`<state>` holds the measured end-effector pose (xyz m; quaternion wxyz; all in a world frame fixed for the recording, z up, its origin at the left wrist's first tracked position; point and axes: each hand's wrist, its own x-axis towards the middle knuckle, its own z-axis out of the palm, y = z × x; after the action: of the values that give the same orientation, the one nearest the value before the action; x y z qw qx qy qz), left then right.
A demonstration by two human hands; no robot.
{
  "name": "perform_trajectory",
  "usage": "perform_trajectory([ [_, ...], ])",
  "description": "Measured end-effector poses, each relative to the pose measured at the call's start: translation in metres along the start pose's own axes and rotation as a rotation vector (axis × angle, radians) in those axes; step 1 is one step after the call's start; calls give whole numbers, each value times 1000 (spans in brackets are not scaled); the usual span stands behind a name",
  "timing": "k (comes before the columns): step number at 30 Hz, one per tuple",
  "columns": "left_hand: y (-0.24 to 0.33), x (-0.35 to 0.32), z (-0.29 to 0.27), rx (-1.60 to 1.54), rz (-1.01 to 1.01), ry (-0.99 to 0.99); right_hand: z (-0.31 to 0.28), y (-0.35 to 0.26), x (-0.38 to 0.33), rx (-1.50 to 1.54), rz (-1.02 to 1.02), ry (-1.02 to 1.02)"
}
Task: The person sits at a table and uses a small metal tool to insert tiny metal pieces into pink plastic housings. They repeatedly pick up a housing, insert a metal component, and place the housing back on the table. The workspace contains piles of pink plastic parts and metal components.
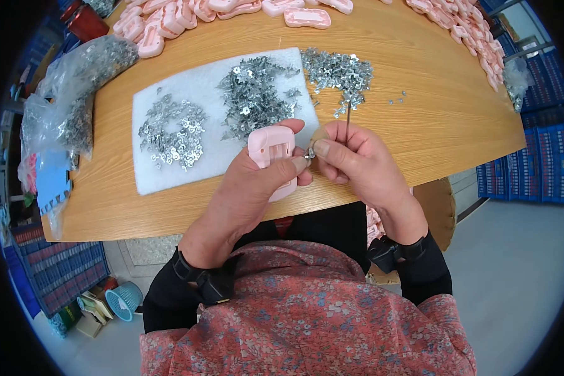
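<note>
**Pink case and small metal clip meet at the fingertips**

The left hand (250, 188) grips a pink plastic case (272, 153) from below, fingers wrapped round its lower edge, thumb pressed on its right side. The case stands roughly upright, its long axis running away from the person toward the white foam sheet (169, 166). Just to its right, touching its edge, sits a small metal clip (309, 152), pinched between the thumb and forefinger of the right hand (357, 163). That hand also seems to hold a thin metal pin (348, 122) that sticks up past the fingers, though the view is too small to be sure how. The right hand is the nearer one to the clip; the case lies to its left.

On the foam sheet lie two heaps of metal clips (254, 94), with a third heap (338, 72) on the bare wooden table (432, 125) beyond. Rows of pink cases (169, 19) line the far edge. A clear plastic bag (75, 88) of clips slumps at the left. Blue crates (532, 169) stand stacked at the right.
</note>
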<state>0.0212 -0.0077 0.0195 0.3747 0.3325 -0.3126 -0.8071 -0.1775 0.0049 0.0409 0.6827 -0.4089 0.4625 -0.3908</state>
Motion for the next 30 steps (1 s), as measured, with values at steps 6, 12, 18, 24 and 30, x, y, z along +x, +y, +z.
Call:
perform_trajectory([
  [6,9,-1,2,-211,-96,-52,-2,-6,-3,9,-56,44],
  [12,5,2,9,52,75,13,-4,-10,-7,-261,-75,14],
  [18,2,6,13,-21,85,36,0,-11,-10,-316,-127,71],
  [24,2,9,17,-57,85,12,4,2,-14,-145,-164,99],
  [30,1,16,9,-121,220,-76,-3,5,-19,66,-17,119],
])
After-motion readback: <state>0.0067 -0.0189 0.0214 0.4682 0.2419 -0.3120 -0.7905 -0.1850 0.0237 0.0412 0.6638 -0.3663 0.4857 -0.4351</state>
